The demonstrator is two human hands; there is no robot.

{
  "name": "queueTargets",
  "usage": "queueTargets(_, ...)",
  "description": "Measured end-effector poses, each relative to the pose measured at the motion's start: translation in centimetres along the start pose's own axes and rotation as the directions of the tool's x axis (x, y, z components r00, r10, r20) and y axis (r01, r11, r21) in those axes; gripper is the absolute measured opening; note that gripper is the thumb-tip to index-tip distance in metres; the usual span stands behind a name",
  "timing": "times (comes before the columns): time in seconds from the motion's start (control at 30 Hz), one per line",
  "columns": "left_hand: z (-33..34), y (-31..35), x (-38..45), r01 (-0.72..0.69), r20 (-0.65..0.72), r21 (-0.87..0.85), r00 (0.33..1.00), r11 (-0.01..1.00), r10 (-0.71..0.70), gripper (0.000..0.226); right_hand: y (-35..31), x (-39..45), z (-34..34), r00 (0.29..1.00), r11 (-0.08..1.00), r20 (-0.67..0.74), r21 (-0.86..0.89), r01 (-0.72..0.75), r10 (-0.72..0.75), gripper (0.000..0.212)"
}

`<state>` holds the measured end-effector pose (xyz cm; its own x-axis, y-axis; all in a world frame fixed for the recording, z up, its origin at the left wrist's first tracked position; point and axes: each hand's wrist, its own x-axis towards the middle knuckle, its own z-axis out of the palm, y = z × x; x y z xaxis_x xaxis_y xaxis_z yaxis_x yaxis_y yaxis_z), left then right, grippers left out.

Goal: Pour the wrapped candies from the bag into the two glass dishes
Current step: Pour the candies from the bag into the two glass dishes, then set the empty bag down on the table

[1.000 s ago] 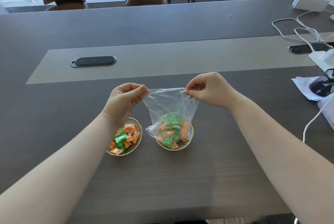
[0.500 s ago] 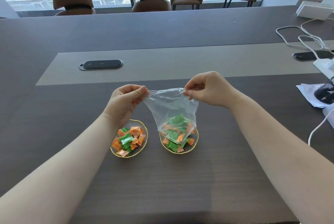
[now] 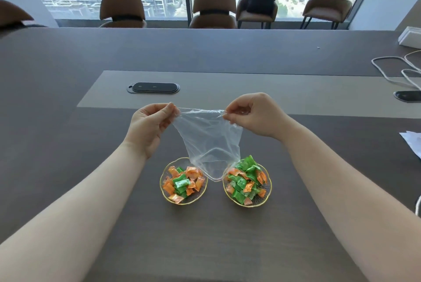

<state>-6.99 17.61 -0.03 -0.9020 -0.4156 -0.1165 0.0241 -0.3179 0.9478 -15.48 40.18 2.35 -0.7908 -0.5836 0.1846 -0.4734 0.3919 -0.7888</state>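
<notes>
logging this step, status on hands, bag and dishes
Left hand and right hand each pinch the bag. Bag looks empty. Left dish and right dish hold candies. Nothing in the way.

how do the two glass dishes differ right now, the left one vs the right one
The left dish holds a flatter layer of candies, mostly orange; the right dish is heaped higher and mostly green. The hanging empty bag shows in front of the right dish's near-left rim and the left dish's right rim. Both are clear, gold-rimmed dishes resting on the table.
</notes>
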Motion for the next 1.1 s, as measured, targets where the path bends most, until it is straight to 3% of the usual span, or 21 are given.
queueTargets(0.27, -8.8, 3.0, 0.5, -0.016, -0.203, 0.023, 0.979, 1.0, 0.021, 0.007, -4.5, 4.8, 7.9, 0.991, 0.995, 0.133, 0.098, -0.007, -0.006, 0.006)
queueTargets(0.37, -12.8, 4.4, 1.6, -0.03, -0.293, 0.09, 0.954, 0.996, 0.055, 0.006, -6.1, 6.9, 11.3, 0.975, 0.971, 0.224, 0.228, -0.07, 0.018, 0.006)
queueTargets(0.53, -18.5, 5.0, 4.8, 0.011, -0.363, 0.253, 0.928, 0.968, 0.085, 0.006, -6.0, 10.7, 17.6, 0.938, 0.93, 0.321, 0.289, -0.226, 0.128, 0.013)
queueTargets(0.63, -20.8, 3.3, 7.5, 0.082, -0.392, 0.358, 0.917, 0.93, 0.07, 0.009, -3.7, 13.1, 21.4, 0.942, 0.948, 0.283, 0.205, -0.245, 0.182, 0.012)
queueTargets(0.73, -21.9, 1.0, 10.2, 0.139, -0.386, 0.439, 0.921, 0.888, 0.047, 0.03, -0.5, 15.2, 24.8, 0.966, 0.978, 0.173, 0.051, -0.202, 0.19, 0.006)
queueTargets(0.8, -22.4, -0.7, 11.5, 0.166, -0.358, 0.546, 0.932, 0.821, 0.05, 0.049, 1.7, 16.5, 26.7, 0.966, 0.974, 0.124, 0.006, -0.228, 0.226, 0.006)
queueTargets(0.9, -22.8, -2.6, 12.1, 0.155, -0.257, 0.776, 0.963, 0.611, 0.082, 0.063, 4.4, 17.7, 29.1, 0.948, 0.953, 0.097, -0.029, -0.301, 0.303, 0.014)
queueTargets(1.0, -23.2, -4.5, 12.0, 0.04, -0.099, 0.913, 0.987, 0.405, 0.126, 0.06, 5.7, 17.9, 29.7, 0.925, 0.927, 0.082, -0.08, -0.365, 0.371, 0.033)
queueTargets(1.1, -22.7, -5.7, 11.8, -0.002, -0.027, 0.94, 0.996, 0.34, 0.083, 0.043, 7.0, 17.3, 29.2, 0.928, 0.923, 0.056, -0.134, -0.36, 0.37, 0.035)
